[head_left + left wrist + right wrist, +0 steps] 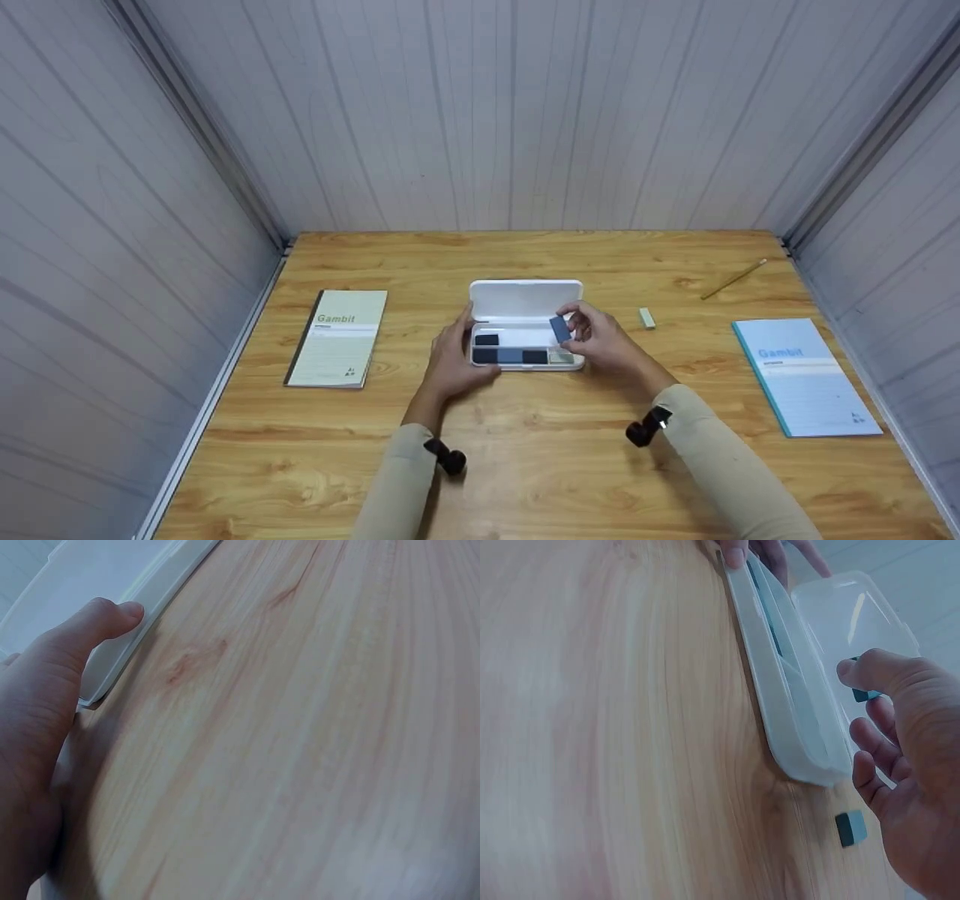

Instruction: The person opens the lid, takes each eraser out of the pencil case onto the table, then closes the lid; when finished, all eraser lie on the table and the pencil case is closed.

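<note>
A white plastic pencil case [525,300] lies on the table with its lid raised at the back. My left hand [452,358] grips its left end, thumb along the front wall [120,664]. Above the case's right part, my right hand [600,339] pinches a blue eraser [560,329] between thumb and fingers; in the right wrist view most of this eraser [862,695] is hidden by the thumb. Several dark and blue blocks like erasers [511,355] fill the front row, with a pale green one [560,357] at its right end. One dark block [487,340] sits behind them at the left.
A small pale green eraser [647,318] lies right of the case, and a pencil [733,280] farther back. A cream notebook [337,339] is at the left, a light blue notebook [808,377] at the right. Panel walls [480,112] border the wooden table [555,465].
</note>
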The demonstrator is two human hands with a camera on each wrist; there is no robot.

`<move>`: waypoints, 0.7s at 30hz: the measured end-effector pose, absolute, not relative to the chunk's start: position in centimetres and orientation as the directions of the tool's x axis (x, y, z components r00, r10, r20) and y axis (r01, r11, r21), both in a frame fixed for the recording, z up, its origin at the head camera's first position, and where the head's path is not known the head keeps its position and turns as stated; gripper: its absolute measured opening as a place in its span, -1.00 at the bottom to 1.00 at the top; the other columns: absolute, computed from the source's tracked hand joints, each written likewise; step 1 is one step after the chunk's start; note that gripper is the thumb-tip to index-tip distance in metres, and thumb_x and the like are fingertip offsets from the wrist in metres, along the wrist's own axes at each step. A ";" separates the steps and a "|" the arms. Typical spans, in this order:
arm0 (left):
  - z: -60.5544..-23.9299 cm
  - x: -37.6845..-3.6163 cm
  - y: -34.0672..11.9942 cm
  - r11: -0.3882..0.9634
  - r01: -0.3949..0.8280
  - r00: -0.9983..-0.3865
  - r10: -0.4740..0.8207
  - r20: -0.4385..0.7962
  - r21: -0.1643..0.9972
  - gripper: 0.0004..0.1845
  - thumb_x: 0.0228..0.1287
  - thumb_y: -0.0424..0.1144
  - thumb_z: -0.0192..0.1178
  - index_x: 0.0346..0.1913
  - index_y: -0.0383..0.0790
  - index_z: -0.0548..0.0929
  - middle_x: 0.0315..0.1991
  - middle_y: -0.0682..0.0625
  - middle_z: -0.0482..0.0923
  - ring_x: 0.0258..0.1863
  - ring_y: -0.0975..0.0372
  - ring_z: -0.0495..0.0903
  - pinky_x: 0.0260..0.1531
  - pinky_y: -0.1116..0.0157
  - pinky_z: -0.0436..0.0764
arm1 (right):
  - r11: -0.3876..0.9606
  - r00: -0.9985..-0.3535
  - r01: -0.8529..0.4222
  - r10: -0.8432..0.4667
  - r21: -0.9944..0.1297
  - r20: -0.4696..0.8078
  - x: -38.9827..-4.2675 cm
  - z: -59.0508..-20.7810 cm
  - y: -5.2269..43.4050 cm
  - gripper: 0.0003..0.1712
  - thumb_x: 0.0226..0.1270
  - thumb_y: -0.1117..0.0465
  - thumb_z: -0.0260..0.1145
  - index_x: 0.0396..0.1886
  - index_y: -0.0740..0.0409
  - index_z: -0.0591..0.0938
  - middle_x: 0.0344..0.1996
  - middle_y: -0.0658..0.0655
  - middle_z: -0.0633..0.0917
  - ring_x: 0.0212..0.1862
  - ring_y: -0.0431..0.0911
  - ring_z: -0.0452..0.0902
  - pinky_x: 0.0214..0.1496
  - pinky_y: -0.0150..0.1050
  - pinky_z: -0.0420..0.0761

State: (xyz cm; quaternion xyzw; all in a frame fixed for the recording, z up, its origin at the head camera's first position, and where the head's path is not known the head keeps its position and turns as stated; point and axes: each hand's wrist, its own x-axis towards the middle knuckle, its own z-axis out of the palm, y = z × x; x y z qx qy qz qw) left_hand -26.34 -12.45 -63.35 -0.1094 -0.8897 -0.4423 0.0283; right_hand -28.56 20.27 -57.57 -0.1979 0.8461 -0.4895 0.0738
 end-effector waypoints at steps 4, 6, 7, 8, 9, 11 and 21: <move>-63.3 -26.3 -12.4 0.583 0.212 -0.976 0.167 0.141 0.784 0.45 -0.09 0.09 0.73 0.86 -0.07 0.11 0.53 -0.14 0.61 0.54 -0.08 0.50 0.65 -0.21 0.27 | 0.448 -0.915 -0.267 -0.395 -0.853 0.079 -28.8 -57.7 21.5 -0.41 0.37 0.44 0.55 0.37 0.36 0.60 -0.11 0.30 0.65 -0.13 -0.13 0.52 -0.09 -0.45 0.51; -63.2 -26.3 -12.4 0.579 0.210 -0.976 0.166 0.139 0.787 0.45 -0.09 0.09 0.73 0.86 -0.07 0.11 0.54 -0.14 0.61 0.55 -0.08 0.50 0.65 -0.21 0.26 | 0.463 -0.920 -0.266 -0.385 -0.846 0.078 -29.0 -57.7 22.2 -0.41 0.39 0.43 0.55 0.38 0.37 0.61 -0.10 0.30 0.66 -0.10 -0.12 0.53 -0.06 -0.45 0.53; -63.2 -26.2 -12.4 0.578 0.211 -0.976 0.165 0.140 0.788 0.45 -0.09 0.08 0.73 0.86 -0.07 0.11 0.54 -0.14 0.61 0.55 -0.08 0.50 0.65 -0.22 0.26 | 0.474 -0.923 -0.260 -0.377 -0.841 0.073 -29.0 -57.6 22.6 -0.41 0.40 0.42 0.54 0.39 0.36 0.62 -0.09 0.30 0.67 -0.09 -0.11 0.54 -0.04 -0.45 0.54; -63.1 -26.2 -12.4 0.576 0.212 -0.976 0.165 0.142 0.789 0.45 -0.09 0.08 0.74 0.86 -0.07 0.11 0.54 -0.14 0.61 0.55 -0.08 0.50 0.66 -0.22 0.26 | 0.484 -0.927 -0.252 -0.369 -0.838 0.066 -29.1 -57.6 22.9 -0.41 0.41 0.42 0.54 0.39 0.36 0.62 -0.08 0.29 0.67 -0.08 -0.11 0.54 -0.03 -0.45 0.54; -63.1 -26.2 -12.3 0.576 0.214 -0.976 0.166 0.144 0.789 0.45 -0.09 0.07 0.74 0.86 -0.07 0.12 0.53 -0.15 0.62 0.55 -0.08 0.50 0.66 -0.22 0.26 | 0.494 -0.931 -0.243 -0.361 -0.835 0.058 -29.1 -57.6 23.3 -0.41 0.42 0.41 0.53 0.40 0.35 0.62 -0.08 0.28 0.67 -0.07 -0.11 0.54 -0.03 -0.44 0.54; -63.0 -26.2 -12.3 0.573 0.218 -0.975 0.168 0.147 0.790 0.45 -0.09 0.06 0.75 0.86 -0.07 0.12 0.53 -0.16 0.62 0.55 -0.09 0.51 0.67 -0.22 0.26 | 0.510 -0.939 -0.227 -0.342 -0.830 0.046 -29.2 -57.6 24.0 -0.41 0.43 0.39 0.53 0.42 0.33 0.62 -0.07 0.27 0.69 -0.07 -0.12 0.55 -0.03 -0.44 0.55; -63.4 -26.4 -12.5 0.575 0.223 -0.974 0.168 0.154 0.787 0.44 -0.09 0.06 0.75 0.86 -0.07 0.12 0.53 -0.18 0.61 0.55 -0.11 0.51 0.69 -0.25 0.23 | 0.541 -0.959 -0.186 -0.282 -0.820 0.032 -29.8 -58.2 27.0 -0.39 0.45 0.40 0.52 0.45 0.36 0.60 -0.04 0.33 0.71 -0.13 -0.18 0.57 -0.08 -0.46 0.57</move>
